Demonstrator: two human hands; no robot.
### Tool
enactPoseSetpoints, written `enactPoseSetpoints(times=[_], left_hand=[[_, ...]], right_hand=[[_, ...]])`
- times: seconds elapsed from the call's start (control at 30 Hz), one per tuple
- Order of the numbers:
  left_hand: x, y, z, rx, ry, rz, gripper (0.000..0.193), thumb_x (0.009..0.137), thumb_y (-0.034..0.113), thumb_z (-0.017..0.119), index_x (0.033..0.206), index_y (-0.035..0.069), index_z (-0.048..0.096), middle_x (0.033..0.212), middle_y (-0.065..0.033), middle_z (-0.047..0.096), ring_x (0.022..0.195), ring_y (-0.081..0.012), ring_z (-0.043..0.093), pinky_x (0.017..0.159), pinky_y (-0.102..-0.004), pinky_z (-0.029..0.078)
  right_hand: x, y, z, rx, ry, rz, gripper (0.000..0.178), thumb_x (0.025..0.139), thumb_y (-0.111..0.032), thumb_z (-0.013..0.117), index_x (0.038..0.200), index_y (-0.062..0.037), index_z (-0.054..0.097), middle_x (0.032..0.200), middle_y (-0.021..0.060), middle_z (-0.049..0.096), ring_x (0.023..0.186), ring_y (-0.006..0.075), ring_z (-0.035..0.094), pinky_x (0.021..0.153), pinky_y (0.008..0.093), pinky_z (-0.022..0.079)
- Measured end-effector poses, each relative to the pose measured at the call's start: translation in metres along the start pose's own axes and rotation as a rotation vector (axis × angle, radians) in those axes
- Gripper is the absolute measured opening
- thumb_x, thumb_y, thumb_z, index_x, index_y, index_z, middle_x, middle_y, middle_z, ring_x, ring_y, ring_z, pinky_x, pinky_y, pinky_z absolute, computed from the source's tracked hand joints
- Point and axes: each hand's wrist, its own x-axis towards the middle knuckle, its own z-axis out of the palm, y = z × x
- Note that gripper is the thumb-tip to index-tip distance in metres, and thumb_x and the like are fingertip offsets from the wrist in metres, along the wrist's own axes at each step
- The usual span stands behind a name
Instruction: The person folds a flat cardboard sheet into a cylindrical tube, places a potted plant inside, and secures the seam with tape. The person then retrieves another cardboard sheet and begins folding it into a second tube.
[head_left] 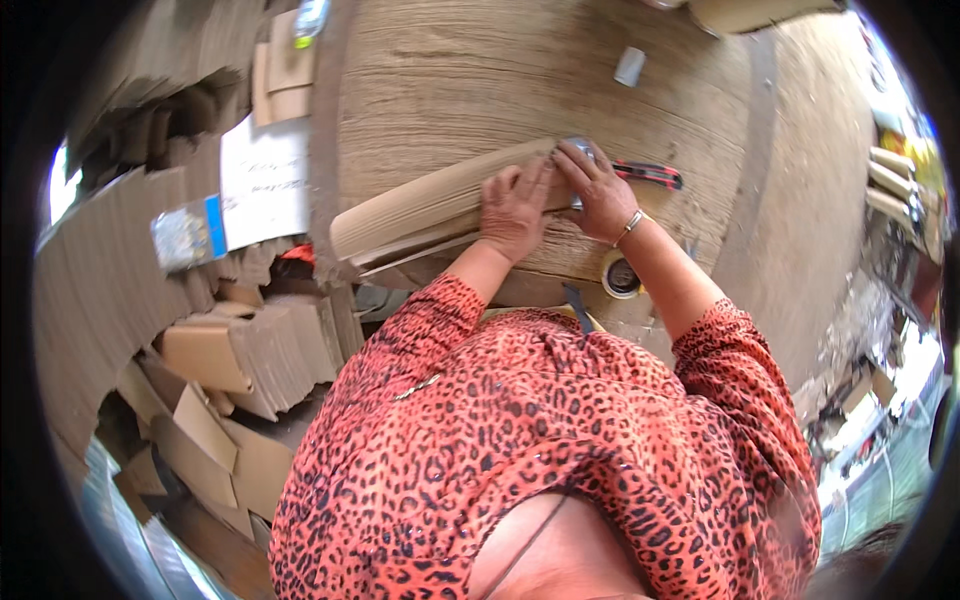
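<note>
A long folded piece of corrugated cardboard (420,200) lies slantwise on the wooden tabletop in front of me. My left hand (515,208) rests on its right part, fingers laid out over the surface. At the cardboard's right end, my right hand (597,190) curls its fingers over a shiny grey, rounded thing (574,146). Most of that thing is hidden under the hand, so its kind is unclear. Just right of this hand lies a red and black utility knife (648,175). Nearer to me, below the right wrist, lies a roll of tape (608,277).
A small whitish block (629,67) sits farther back on the wooden table (460,70). Stacked cardboard sheets (110,290) crowd the left side, with a white paper sheet (265,180) and a clear plastic bag (185,237). Clutter fills the far right, including clear plastic (862,315).
</note>
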Motion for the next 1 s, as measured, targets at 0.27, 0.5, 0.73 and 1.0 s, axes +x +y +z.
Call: enactPoseSetpoints(times=[0.27, 0.5, 0.73, 1.0], left_hand=[[0.017, -0.002, -0.014, -0.006, 0.034, 0.003, 0.085, 0.062, 0.033, 0.082, 0.139, 0.012, 0.051, 0.144, -0.0018, 0.047, 0.111, -0.0268, 0.046, 0.095, -0.0439, 0.036], [0.027, -0.007, -0.018, -0.060, -0.002, -0.002, 0.084, 0.059, 0.028, 0.083, 0.136, 0.012, 0.053, 0.143, -0.0001, 0.048, 0.112, -0.0270, 0.045, 0.096, -0.0448, 0.037], [0.020, -0.010, -0.027, -0.101, -0.006, 0.029, 0.083, 0.057, 0.028, 0.083, 0.134, 0.013, 0.054, 0.141, -0.0010, 0.050, 0.109, -0.0284, 0.047, 0.096, -0.0437, 0.038], [-0.007, 0.013, -0.061, -0.212, 0.042, 0.033, 0.083, 0.052, 0.020, 0.081, 0.132, 0.014, 0.058, 0.141, 0.0012, 0.051, 0.104, -0.0220, 0.049, 0.091, -0.0392, 0.037]], right_hand=[[0.028, 0.090, 0.019, 0.877, 0.233, 0.403, 0.038, 0.100, -0.022, 0.052, 0.131, -0.0003, 0.055, 0.125, 0.0107, 0.062, 0.111, 0.0171, 0.059, 0.097, 0.0289, 0.045], [0.091, 0.085, 0.036, 1.258, -0.159, 0.203, 0.043, 0.102, -0.034, 0.046, 0.123, 0.0006, 0.062, 0.121, 0.0099, 0.065, 0.110, 0.0155, 0.059, 0.097, 0.0300, 0.046], [0.084, 0.076, 0.039, 1.263, -0.257, 0.249, 0.039, 0.099, -0.035, 0.052, 0.111, -0.0027, 0.071, 0.109, 0.0044, 0.070, 0.094, 0.0132, 0.060, 0.087, 0.0279, 0.048], [0.065, 0.048, -0.001, 1.176, -0.437, 0.054, 0.049, 0.101, -0.038, 0.045, 0.116, 0.0042, 0.065, 0.114, 0.0117, 0.066, 0.107, 0.0194, 0.059, 0.095, 0.0313, 0.045]])
